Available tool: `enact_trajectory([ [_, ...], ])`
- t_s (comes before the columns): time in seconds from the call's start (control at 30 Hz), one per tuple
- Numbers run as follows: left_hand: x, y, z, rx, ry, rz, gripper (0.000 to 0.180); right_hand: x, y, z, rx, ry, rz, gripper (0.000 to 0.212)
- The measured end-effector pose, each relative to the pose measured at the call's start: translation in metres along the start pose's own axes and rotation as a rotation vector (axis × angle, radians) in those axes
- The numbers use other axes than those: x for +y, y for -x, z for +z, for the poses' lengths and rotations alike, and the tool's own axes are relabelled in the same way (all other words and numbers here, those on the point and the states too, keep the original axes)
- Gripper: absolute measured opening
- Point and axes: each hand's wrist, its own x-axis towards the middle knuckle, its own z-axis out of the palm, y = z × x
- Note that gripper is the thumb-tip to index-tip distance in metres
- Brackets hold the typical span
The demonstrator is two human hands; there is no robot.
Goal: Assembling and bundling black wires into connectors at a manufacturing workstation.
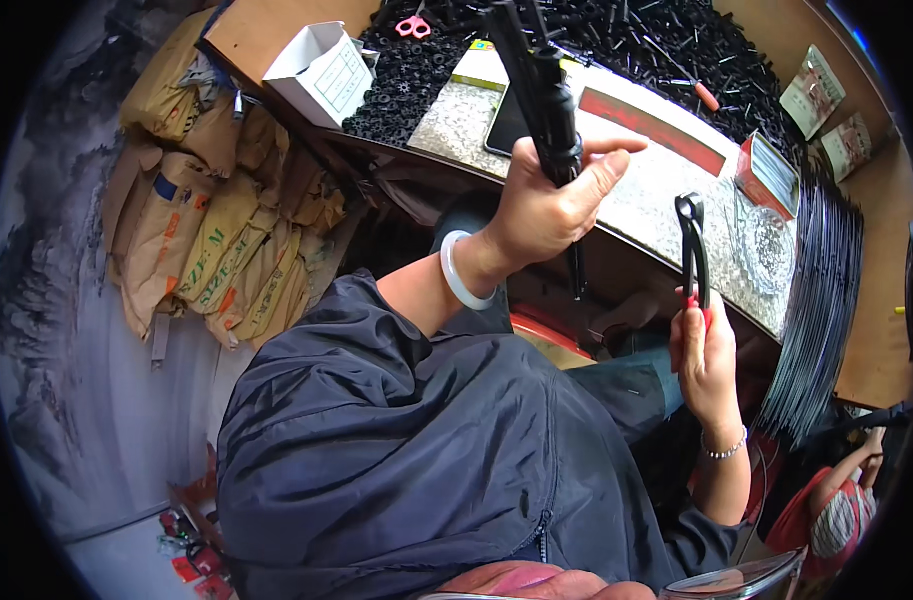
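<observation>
My left hand is closed around a bundle of slim black rods that looks like a folded umbrella frame. The bundle stands tilted over the front edge of the workbench, and a thin black end sticks out below the fist. My index finger points away from it to the right. Lower and to the right, my right hand grips pliers by their red handles, with the black head upward. The pliers are apart from the black bundle.
Small black parts cover the bench's back, with pink scissors and an orange-handled tool among them. A white box, red box and long black rods lie around. Sacks stand left; another person is at lower right.
</observation>
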Motion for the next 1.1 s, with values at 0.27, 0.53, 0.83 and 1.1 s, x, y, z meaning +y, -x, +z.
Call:
enact_trajectory([
  [0.27,-0.015,0.004,0.007,0.015,-0.162,0.176,0.022,-0.063,0.004,0.009,-0.216,0.134,-0.154,0.029],
  [0.53,-0.006,0.009,0.003,-0.100,-0.390,0.211,0.019,-0.082,0.004,-0.005,-0.307,0.185,0.154,0.013],
  [0.83,0.017,0.001,-0.010,0.023,0.246,-0.062,0.029,0.048,-0.051,-0.015,0.208,0.773,-0.166,0.034],
  [1.1,0.015,0.013,-0.014,0.115,0.006,0.009,0.026,0.014,-0.036,0.021,0.283,0.909,-0.545,0.046],
])
